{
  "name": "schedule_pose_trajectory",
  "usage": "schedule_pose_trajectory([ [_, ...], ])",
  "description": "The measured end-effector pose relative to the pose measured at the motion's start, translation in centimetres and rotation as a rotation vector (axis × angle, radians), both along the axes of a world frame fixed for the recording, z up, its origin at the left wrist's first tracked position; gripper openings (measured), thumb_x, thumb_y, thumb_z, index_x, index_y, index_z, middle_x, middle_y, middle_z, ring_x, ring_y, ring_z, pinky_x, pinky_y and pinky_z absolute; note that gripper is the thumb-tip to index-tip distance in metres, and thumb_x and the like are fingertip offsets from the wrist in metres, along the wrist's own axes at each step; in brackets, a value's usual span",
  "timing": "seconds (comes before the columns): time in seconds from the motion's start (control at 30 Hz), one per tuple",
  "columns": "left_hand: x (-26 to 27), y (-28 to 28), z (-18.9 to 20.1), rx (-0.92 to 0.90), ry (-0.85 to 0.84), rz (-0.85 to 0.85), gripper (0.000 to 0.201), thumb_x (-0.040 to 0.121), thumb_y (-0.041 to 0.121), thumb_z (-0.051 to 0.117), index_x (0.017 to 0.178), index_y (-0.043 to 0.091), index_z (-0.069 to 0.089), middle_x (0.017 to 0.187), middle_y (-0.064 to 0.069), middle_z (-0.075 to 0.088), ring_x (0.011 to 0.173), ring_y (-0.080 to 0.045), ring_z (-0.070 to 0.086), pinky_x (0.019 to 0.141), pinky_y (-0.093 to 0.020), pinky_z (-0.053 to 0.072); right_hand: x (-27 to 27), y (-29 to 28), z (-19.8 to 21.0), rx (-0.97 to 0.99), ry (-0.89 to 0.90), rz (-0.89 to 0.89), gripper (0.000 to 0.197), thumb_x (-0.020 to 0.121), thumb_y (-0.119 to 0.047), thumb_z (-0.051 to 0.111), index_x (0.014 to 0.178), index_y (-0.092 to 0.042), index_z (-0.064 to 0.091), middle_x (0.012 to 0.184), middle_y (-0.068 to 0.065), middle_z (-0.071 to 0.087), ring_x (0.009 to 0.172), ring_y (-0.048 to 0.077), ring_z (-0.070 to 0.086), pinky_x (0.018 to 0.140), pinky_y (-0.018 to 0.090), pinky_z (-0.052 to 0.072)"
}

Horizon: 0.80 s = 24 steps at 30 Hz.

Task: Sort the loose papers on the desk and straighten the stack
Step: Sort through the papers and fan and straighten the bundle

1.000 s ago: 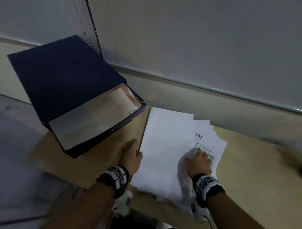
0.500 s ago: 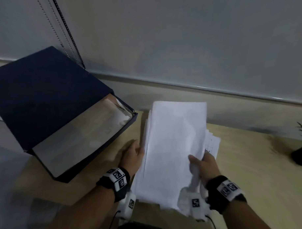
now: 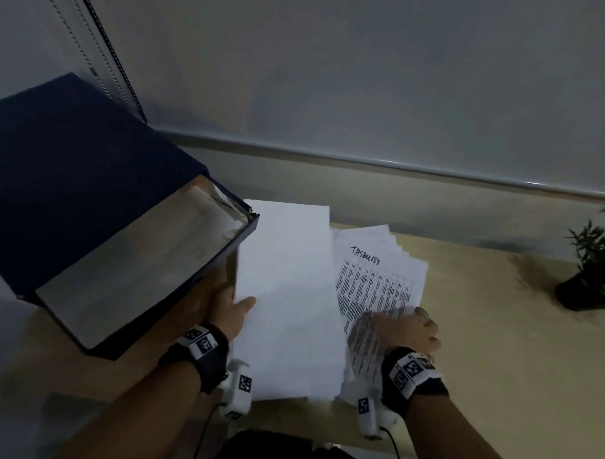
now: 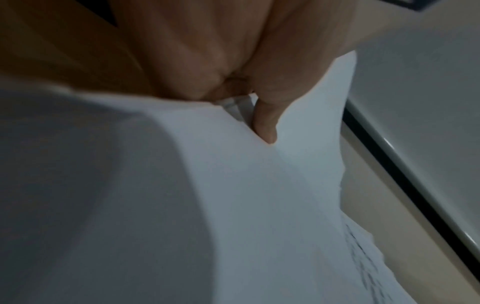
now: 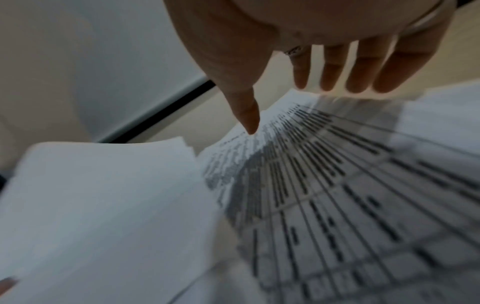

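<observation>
We see the left hand [image 3: 228, 309] clamped on the blank sheaf [image 3: 289, 298], long axis pointing away toward the wall; right hand [image 3: 405, 330] spread flat on the fanned printed sheets [image 3: 375, 281] on the surface [image 3: 504, 359]

Office — wooden desk [image 3: 504, 359], navy binder [image 3: 87, 202], printed papers [image 3: 375, 281], potted plant [image 3: 590, 274].

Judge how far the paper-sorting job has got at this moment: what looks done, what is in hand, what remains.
Done: a bundle of blank white sheets is split off, gripped by the left hand. In hand: the right hand rests open on the fanned printed sheets headed with handwriting lying on the pale wooden desk. Left: those sheets are splayed, nothing is squared into one stack.
</observation>
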<state>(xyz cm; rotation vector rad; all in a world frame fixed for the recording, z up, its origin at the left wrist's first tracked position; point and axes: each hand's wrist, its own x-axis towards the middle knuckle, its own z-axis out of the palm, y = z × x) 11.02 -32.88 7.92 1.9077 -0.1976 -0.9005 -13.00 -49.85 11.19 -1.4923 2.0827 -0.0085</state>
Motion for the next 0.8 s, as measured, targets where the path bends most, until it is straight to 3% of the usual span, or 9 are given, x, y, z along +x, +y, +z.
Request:
schedule_pose_trajectory([
  [0.07, 0.7, 1.3, -0.2, 0.008, 0.020, 0.033, 0.021, 0.093, 0.005, 0.061, 0.114, 0.002, 0.064, 0.108, -0.015, 0.069, 0.091, -0.028, 0.065, 0.082, -0.038, 0.052, 0.1, 0.3, -0.3, 0.022, 0.045, 0.014, 0.099, 0.070, -0.054, 0.076, 0.145, -0.012, 0.029, 0.147, 0.016, 0.034, 0.131, 0.040, 0.033, 0.105, 0.055, 0.031],
  [0.2, 0.9, 2.4, 0.3, -0.008, 0.033, 0.035, 0.022, 0.094, 0.004, 0.059, 0.116, 0.001, 0.062, 0.102, -0.012, 0.066, 0.088, -0.026, 0.063, 0.076, -0.032, 0.049, 1.5, 0.2, -0.9, -0.106, 0.058, 0.187, 0.092, 0.072, -0.047, 0.078, 0.146, -0.018, 0.032, 0.147, 0.009, 0.035, 0.130, 0.038, 0.033, 0.106, 0.054, 0.029],
  [0.3, 0.7, 2.5, 0.2, -0.026, 0.042, 0.031, 0.023, 0.094, 0.002, 0.058, 0.116, 0.002, 0.063, 0.103, -0.011, 0.067, 0.087, -0.025, 0.065, 0.076, -0.031, 0.050, 2.3, 0.1, -1.2, -0.048, 0.028, 0.258, 0.110, 0.070, -0.049, 0.080, 0.154, -0.016, 0.017, 0.154, 0.009, 0.027, 0.136, 0.037, 0.028, 0.108, 0.054, 0.031],
  [0.37, 0.6, 2.5, 0.2, -0.036, 0.022, 0.017, 0.025, 0.094, 0.002, 0.059, 0.118, 0.001, 0.063, 0.108, -0.012, 0.069, 0.095, -0.028, 0.066, 0.084, -0.035, 0.052, 2.5, -0.1, -1.5, -0.005, 0.036, 0.278, 0.118, 0.069, -0.048, 0.082, 0.155, -0.012, 0.010, 0.155, 0.012, 0.025, 0.138, 0.036, 0.027, 0.106, 0.053, 0.035],
  [0.47, 0.6, 2.6, 0.2, -0.048, 0.001, -0.001, 0.029, 0.093, 0.002, 0.060, 0.121, 0.001, 0.062, 0.113, -0.013, 0.069, 0.104, -0.030, 0.066, 0.092, -0.039, 0.051, 3.0, -0.6, -1.6, 0.057, -0.027, 0.267, 0.122, 0.070, -0.038, 0.085, 0.156, -0.008, 0.003, 0.150, 0.020, 0.028, 0.134, 0.040, 0.039, 0.105, 0.051, 0.043],
  [0.57, 0.8, 2.5, 0.2, -0.038, -0.012, -0.010, 0.028, 0.093, 0.004, 0.061, 0.121, 0.002, 0.062, 0.112, -0.011, 0.068, 0.105, -0.029, 0.065, 0.096, -0.042, 0.051, 3.5, -1.1, -1.4, 0.116, -0.112, 0.207, 0.121, 0.074, -0.026, 0.084, 0.155, -0.005, -0.003, 0.144, 0.026, 0.041, 0.126, 0.041, 0.051, 0.100, 0.044, 0.048],
  [0.67, 1.1, 2.6, 0.2, -0.021, -0.022, -0.011, 0.027, 0.092, 0.006, 0.062, 0.119, 0.005, 0.064, 0.112, -0.011, 0.069, 0.106, -0.031, 0.066, 0.098, -0.049, 0.051, 3.9, -0.5, -1.3, 0.085, -0.077, 0.172, 0.101, 0.077, -0.027, 0.079, 0.152, -0.007, 0.015, 0.139, 0.022, 0.051, 0.125, 0.039, 0.050, 0.101, 0.047, 0.047],
  [0.73, 1.4, 2.8, 0.0, -0.005, -0.031, -0.012, 0.024, 0.092, 0.008, 0.063, 0.116, 0.007, 0.065, 0.112, -0.011, 0.070, 0.105, -0.031, 0.067, 0.097, -0.050, 0.052, 4.0, 0.5, -1.1, 0.038, 0.056, 0.141, 0.090, 0.074, -0.039, 0.078, 0.144, -0.008, 0.030, 0.140, 0.017, 0.045, 0.129, 0.037, 0.040, 0.103, 0.052, 0.041],
  [0.8, 1.6, 3.0, -0.2, 0.011, -0.036, -0.007, 0.019, 0.092, 0.010, 0.064, 0.110, 0.011, 0.066, 0.109, -0.010, 0.071, 0.103, -0.031, 0.067, 0.095, -0.049, 0.053, 3.8, 1.3, -1.2, 0.010, 0.094, 0.120, 0.091, 0.072, -0.047, 0.079, 0.141, -0.009, 0.034, 0.140, 0.016, 0.038, 0.129, 0.037, 0.035, 0.101, 0.054, 0.038],
])
